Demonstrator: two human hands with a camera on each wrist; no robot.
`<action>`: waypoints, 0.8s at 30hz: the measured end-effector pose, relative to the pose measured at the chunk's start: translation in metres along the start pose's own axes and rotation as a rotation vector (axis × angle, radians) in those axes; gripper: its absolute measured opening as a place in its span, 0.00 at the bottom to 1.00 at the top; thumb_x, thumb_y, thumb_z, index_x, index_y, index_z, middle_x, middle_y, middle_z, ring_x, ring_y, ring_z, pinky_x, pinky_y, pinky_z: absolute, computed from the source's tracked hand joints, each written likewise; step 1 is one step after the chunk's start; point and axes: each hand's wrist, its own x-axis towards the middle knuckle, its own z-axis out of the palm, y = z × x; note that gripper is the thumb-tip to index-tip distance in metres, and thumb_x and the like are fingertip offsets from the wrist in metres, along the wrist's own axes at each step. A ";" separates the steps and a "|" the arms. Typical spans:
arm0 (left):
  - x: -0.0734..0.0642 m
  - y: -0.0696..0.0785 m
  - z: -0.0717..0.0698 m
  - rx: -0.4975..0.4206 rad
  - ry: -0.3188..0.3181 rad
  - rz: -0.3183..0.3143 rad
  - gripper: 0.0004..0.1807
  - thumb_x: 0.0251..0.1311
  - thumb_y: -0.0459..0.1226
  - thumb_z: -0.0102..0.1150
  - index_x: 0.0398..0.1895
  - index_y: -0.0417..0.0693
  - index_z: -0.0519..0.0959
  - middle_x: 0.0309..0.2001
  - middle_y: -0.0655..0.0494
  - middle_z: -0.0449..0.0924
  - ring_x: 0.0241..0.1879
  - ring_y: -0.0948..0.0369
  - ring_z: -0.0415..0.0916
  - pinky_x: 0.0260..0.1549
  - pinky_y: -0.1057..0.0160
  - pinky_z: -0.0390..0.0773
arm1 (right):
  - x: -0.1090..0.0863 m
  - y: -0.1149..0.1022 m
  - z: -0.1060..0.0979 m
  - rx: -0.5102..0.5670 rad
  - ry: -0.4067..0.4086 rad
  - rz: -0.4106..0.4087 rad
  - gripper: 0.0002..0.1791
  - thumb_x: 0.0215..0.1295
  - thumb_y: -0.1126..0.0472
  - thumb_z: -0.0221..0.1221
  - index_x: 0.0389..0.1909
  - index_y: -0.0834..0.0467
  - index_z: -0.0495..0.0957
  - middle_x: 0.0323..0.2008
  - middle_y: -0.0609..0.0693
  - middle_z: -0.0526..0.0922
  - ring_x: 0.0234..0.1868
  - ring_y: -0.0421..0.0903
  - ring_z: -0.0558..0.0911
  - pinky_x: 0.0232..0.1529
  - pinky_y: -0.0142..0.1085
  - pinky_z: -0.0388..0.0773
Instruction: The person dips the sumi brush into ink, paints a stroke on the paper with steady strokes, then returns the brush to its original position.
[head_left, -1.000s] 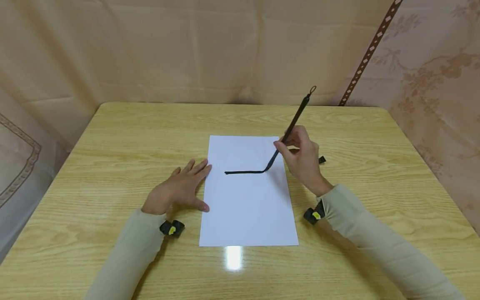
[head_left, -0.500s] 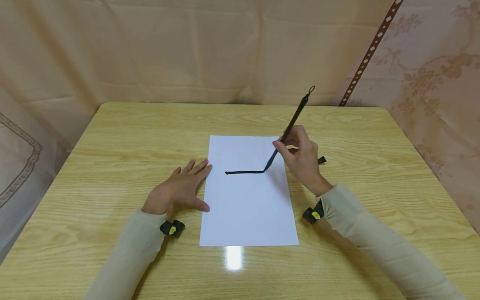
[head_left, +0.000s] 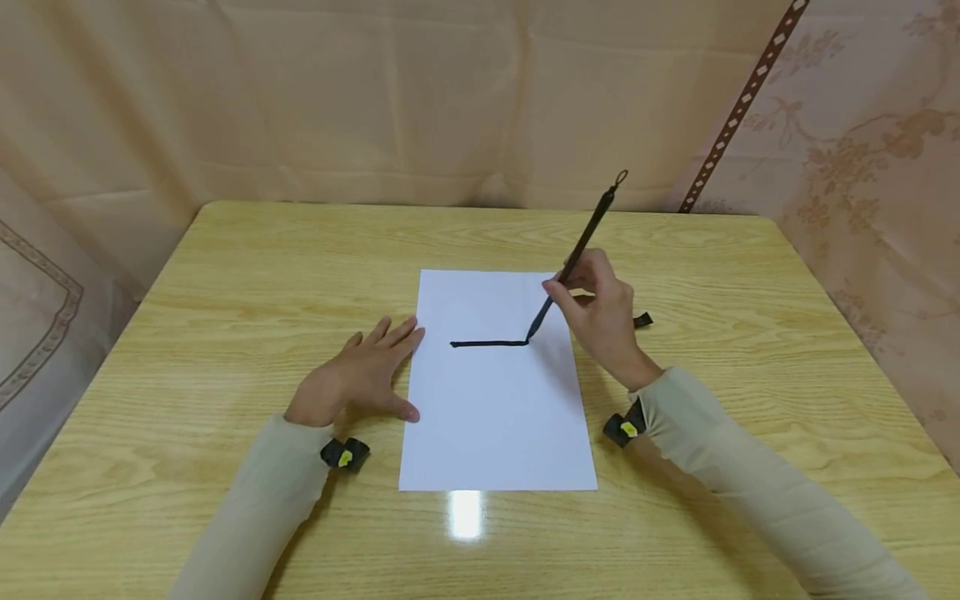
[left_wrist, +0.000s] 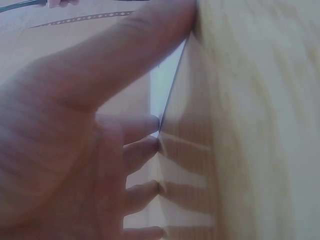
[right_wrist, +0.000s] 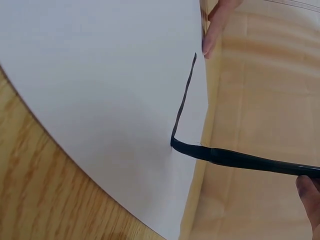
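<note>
A white sheet of paper lies on the wooden table, bearing one black horizontal stroke. My right hand pinches a black writing brush between thumb and fingers, its handle leaning up to the right with a loop at the top. In the right wrist view, the bent tip of the brush touches the paper at the stroke's right end. With fingers spread, my left hand rests at the paper's left edge; its thumb and fingertips touch there, as the left wrist view shows from low down.
A small black object lies on the table, partly hidden behind my right hand. Beige cloth hangs beyond the far table edge, with a patterned cloth at the right. Light glares near the paper's front edge.
My right hand and the brush have shifted slightly left, and the tip has drawn back to the stroke's right end, standing straighter. The left hand stays in place.
</note>
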 end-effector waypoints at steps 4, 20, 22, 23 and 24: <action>0.001 0.000 0.000 -0.005 -0.001 0.000 0.63 0.45 0.55 0.71 0.76 0.46 0.41 0.77 0.50 0.32 0.75 0.42 0.25 0.66 0.32 0.36 | 0.000 -0.001 0.001 0.009 -0.001 -0.002 0.14 0.58 0.69 0.64 0.40 0.69 0.69 0.32 0.59 0.82 0.31 0.46 0.84 0.30 0.17 0.75; 0.001 -0.001 0.001 -0.004 -0.004 -0.001 0.63 0.45 0.54 0.71 0.76 0.47 0.41 0.77 0.50 0.31 0.75 0.43 0.25 0.66 0.32 0.36 | 0.001 -0.002 0.003 0.007 0.003 0.006 0.16 0.56 0.69 0.65 0.40 0.69 0.69 0.32 0.59 0.82 0.31 0.49 0.84 0.29 0.17 0.75; 0.001 -0.001 0.001 -0.006 -0.002 0.001 0.63 0.45 0.54 0.71 0.76 0.47 0.41 0.77 0.50 0.31 0.75 0.43 0.25 0.66 0.32 0.36 | 0.001 -0.002 0.003 0.006 0.003 0.007 0.16 0.56 0.69 0.65 0.40 0.69 0.69 0.32 0.60 0.82 0.31 0.50 0.84 0.30 0.16 0.75; 0.001 -0.001 0.001 -0.006 -0.001 0.001 0.63 0.45 0.54 0.72 0.76 0.47 0.41 0.77 0.50 0.31 0.75 0.43 0.25 0.66 0.32 0.36 | 0.001 -0.002 0.003 0.005 0.003 0.008 0.16 0.56 0.69 0.65 0.40 0.69 0.69 0.32 0.59 0.82 0.31 0.50 0.84 0.30 0.16 0.75; 0.001 -0.002 0.001 -0.007 0.001 0.002 0.63 0.45 0.54 0.72 0.76 0.47 0.41 0.77 0.50 0.31 0.75 0.43 0.25 0.66 0.32 0.36 | 0.001 -0.003 0.003 0.007 0.003 0.007 0.15 0.56 0.69 0.65 0.40 0.69 0.69 0.32 0.60 0.82 0.31 0.50 0.84 0.30 0.16 0.75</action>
